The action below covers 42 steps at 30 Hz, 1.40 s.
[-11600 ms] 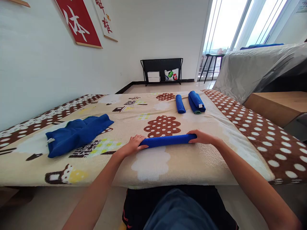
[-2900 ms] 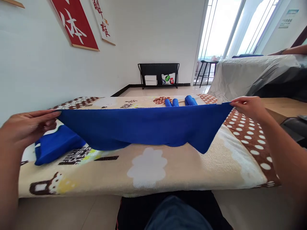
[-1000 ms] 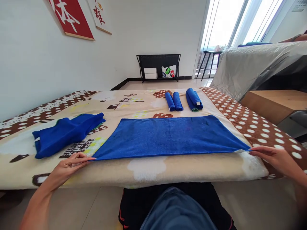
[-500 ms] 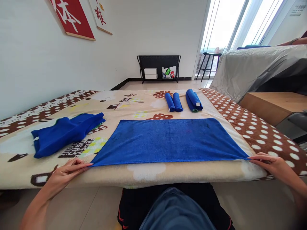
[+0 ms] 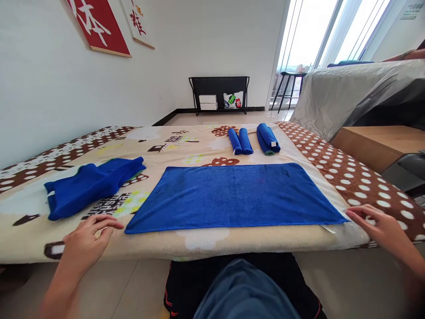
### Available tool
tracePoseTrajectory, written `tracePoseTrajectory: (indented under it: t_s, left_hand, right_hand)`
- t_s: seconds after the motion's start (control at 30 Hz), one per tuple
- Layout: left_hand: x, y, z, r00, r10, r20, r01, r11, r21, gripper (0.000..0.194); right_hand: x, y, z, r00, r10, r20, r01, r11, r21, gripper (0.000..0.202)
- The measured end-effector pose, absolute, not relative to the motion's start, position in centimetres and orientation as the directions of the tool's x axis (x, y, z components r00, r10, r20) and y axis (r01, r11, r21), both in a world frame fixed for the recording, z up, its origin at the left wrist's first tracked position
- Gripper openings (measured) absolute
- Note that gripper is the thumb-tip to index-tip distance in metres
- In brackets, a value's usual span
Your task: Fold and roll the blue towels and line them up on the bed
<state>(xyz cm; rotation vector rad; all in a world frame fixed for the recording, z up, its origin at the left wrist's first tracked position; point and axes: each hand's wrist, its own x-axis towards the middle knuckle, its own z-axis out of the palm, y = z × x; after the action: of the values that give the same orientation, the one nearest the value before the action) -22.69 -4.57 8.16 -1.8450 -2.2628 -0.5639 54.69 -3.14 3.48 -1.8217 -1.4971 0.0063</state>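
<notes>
A blue towel (image 5: pixel 232 197) lies spread flat near the front edge of the bed, with a small white tag showing under its near edge at the right. My left hand (image 5: pixel 89 237) hovers just left of the towel's near left corner, fingers loosely curved and apart, holding nothing. Beside the near right corner is my right hand (image 5: pixel 378 226), its fingers bent and parted, apart from the cloth. A crumpled blue towel (image 5: pixel 93 184) with a green edge rests to the left, beyond my left hand.
Two thin rolled blue towels (image 5: pixel 241 141) and a thicker rolled towel (image 5: pixel 268 139) lie towards the far side of the patterned blanket (image 5: pixel 199 241). A wooden box-like surface (image 5: pixel 375 141) and a plastic-covered piece of furniture (image 5: pixel 348 93) stand at the right, where another person's arm (image 5: pixel 408 55) shows.
Both hands have let go of the towel's near corners. My left hand has moved back to the left, and the near corners now lie on the blanket.
</notes>
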Motion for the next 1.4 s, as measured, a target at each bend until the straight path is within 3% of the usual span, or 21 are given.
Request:
tracePoseTrajectory:
  t_s: [0.07,0.17,0.27,0.33,0.47,0.7,0.83,0.97,1.07,1.17,1.27,1.4]
  left_hand:
    - [-17.0,-3.1,9.4,-0.139,0.853,0.502,0.951,-0.027,0.309,0.032]
    - [-6.5,0.2,10.2,0.153,0.895,0.419,0.863,-0.328,0.385,0.038]
    - [2.8,3.3,8.8,0.316,0.899,0.304,0.842,-0.414,0.347,0.052]
    - [7.1,4.4,7.0,0.344,0.900,0.268,0.848,-0.420,0.323,0.056]
    - [10.4,4.3,3.8,0.287,0.933,0.216,0.901,-0.340,0.271,0.054]
    - [8.0,3.3,3.1,0.209,0.960,0.185,0.952,-0.243,0.188,0.055]
    - [0.8,2.7,3.3,0.047,0.985,0.163,0.984,-0.074,0.163,0.059]
    - [-10.8,-0.1,2.2,-0.268,0.944,0.193,0.962,0.250,0.113,0.065]
    - [-17.1,-2.6,1.3,-0.320,0.922,0.219,0.947,0.305,0.100,0.064]
    - [-17.8,-3.2,1.9,-0.354,0.910,0.215,0.935,0.348,0.066,0.063]
    - [-12.6,-0.8,4.2,-0.270,0.929,0.254,0.963,0.261,0.069,0.063]
    - [-1.4,4.8,6.6,0.182,0.975,0.125,0.968,-0.200,0.151,0.058]
  right_hand:
    - [50.1,-2.2,4.7,0.264,0.866,0.425,0.768,0.079,-0.636,0.050]
    - [40.3,0.3,5.7,0.118,0.895,0.431,0.700,0.233,-0.675,0.040]
    - [30.6,3.0,5.3,-0.169,0.890,0.424,0.653,0.423,-0.628,0.040]
    - [26.0,4.3,4.4,-0.228,0.885,0.406,0.660,0.447,-0.604,0.046]
    - [22.3,4.6,2.2,-0.209,0.915,0.346,0.741,0.379,-0.555,0.055]
    - [24.4,3.7,0.9,-0.126,0.949,0.289,0.855,0.252,-0.453,0.048]
    - [29.8,3.9,0.5,0.023,0.959,0.283,0.902,0.102,-0.420,0.051]
    - [38.0,2.1,-0.2,0.226,0.931,0.287,0.909,-0.095,-0.406,0.058]
    - [43.2,0.6,-0.4,0.336,0.898,0.282,0.892,-0.207,-0.402,0.064]
    - [44.5,0.5,0.5,0.360,0.889,0.283,0.888,-0.233,-0.396,0.066]
    - [40.5,2.2,2.5,0.221,0.915,0.337,0.925,-0.087,-0.369,0.063]
    - [30.4,5.6,4.8,-0.230,0.908,0.351,0.887,0.344,-0.307,0.052]
